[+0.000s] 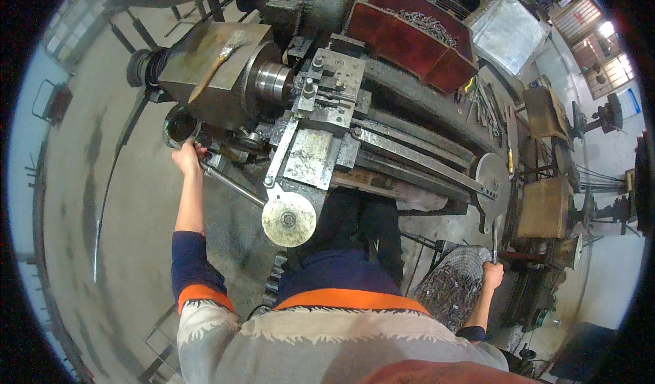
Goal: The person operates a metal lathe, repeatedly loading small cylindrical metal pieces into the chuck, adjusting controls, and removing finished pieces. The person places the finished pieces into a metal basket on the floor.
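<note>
My left hand (187, 157) is closed at the outer end of a metal lever (235, 185), just below a dark round cup (182, 126). That lever runs to a pale round disc (288, 219) at the front of a small lathe's tool slide (310, 155). On the right, my right hand (492, 273) grips a thin upright handle (495, 241) below a grey disc (492, 174) at the bed's end. Metal shavings cover the slide and tool post (334, 77). The bright spindle nose (274, 80) faces the tool post; whether it holds a workpiece, I cannot tell.
A wooden-handled brush (217, 65) lies on the headstock (184, 60). Behind the bed stands a red bin (409, 39) with small metal parts. A mesh basket (454, 285) of metal pieces sits beside my right forearm. Hand tools (488, 108) lie at the far right.
</note>
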`<act>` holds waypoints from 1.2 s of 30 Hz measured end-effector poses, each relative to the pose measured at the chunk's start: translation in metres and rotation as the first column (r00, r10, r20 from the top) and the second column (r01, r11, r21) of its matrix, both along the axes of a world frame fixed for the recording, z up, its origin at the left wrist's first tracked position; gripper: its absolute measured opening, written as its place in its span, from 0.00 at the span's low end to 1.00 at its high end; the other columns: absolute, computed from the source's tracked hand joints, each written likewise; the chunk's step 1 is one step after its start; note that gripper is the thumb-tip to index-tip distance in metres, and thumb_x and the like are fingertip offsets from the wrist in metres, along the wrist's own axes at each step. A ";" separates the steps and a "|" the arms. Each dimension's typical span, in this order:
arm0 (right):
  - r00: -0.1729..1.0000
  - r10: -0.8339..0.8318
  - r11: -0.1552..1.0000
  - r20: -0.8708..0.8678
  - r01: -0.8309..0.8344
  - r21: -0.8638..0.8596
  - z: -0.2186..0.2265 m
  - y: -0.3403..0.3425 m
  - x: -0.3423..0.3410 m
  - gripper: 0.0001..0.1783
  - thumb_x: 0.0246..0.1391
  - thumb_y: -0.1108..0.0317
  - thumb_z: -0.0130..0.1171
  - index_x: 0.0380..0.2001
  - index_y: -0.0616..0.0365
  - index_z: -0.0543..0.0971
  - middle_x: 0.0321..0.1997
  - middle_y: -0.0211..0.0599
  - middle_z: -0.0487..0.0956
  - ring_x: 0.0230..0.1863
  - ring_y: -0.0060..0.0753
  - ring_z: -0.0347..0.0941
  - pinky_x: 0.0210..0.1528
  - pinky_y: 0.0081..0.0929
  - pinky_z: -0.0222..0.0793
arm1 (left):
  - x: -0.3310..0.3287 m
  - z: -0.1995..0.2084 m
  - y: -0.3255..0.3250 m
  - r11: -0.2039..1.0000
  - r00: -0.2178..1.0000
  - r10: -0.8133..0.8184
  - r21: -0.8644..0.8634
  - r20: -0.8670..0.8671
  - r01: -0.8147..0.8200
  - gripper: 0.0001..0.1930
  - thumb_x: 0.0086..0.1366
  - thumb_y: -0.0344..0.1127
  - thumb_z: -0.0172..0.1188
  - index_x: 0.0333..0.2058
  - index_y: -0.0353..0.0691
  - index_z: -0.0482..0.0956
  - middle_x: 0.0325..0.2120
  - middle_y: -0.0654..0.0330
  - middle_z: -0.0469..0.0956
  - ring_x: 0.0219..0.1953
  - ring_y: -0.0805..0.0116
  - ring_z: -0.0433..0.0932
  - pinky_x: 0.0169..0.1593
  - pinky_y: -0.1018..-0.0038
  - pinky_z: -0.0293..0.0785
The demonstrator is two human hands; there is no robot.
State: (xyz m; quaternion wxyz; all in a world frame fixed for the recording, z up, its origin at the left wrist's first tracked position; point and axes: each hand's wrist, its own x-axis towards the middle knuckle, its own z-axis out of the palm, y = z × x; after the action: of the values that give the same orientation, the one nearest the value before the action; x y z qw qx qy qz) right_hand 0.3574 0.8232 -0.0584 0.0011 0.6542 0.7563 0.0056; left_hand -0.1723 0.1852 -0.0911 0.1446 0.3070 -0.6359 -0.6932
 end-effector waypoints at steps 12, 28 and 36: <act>0.998 -0.009 1.000 -0.055 0.009 -0.012 0.021 -0.024 -0.019 0.21 0.33 0.61 0.49 0.31 0.65 0.76 0.36 0.58 0.76 0.42 0.60 0.71 0.45 0.43 0.66 | 0.002 0.001 -0.001 0.996 0.999 -0.016 -0.094 -0.052 0.011 0.07 0.54 0.25 0.51 0.23 0.24 0.69 0.15 0.52 0.73 0.11 0.67 0.73 0.14 0.74 0.71; 0.952 0.267 0.951 0.148 -0.285 0.117 -0.024 0.161 0.016 0.22 0.37 0.54 0.53 0.28 0.64 0.75 0.35 0.56 0.76 0.39 0.56 0.72 0.41 0.45 0.68 | 0.027 -0.001 -0.089 0.928 0.959 -0.275 -0.242 0.068 0.283 0.09 0.51 0.29 0.50 0.21 0.24 0.68 0.18 0.46 0.74 0.18 0.58 0.76 0.23 0.66 0.75; 0.987 0.134 0.979 0.093 -0.147 0.145 -0.022 0.061 0.026 0.21 0.37 0.55 0.51 0.25 0.65 0.75 0.33 0.58 0.76 0.37 0.60 0.72 0.40 0.49 0.65 | 0.178 -0.015 -0.119 0.965 0.964 0.261 -0.009 -0.038 -0.262 0.08 0.53 0.27 0.49 0.22 0.25 0.67 0.21 0.48 0.71 0.20 0.59 0.73 0.27 0.63 0.77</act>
State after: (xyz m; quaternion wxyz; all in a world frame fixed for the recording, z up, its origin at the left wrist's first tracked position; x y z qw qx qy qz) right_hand 0.3838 0.8838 -0.0804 -0.0177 0.5966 0.7973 0.0901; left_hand 0.0056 0.0667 -0.1061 0.2485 0.3747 -0.5918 -0.6691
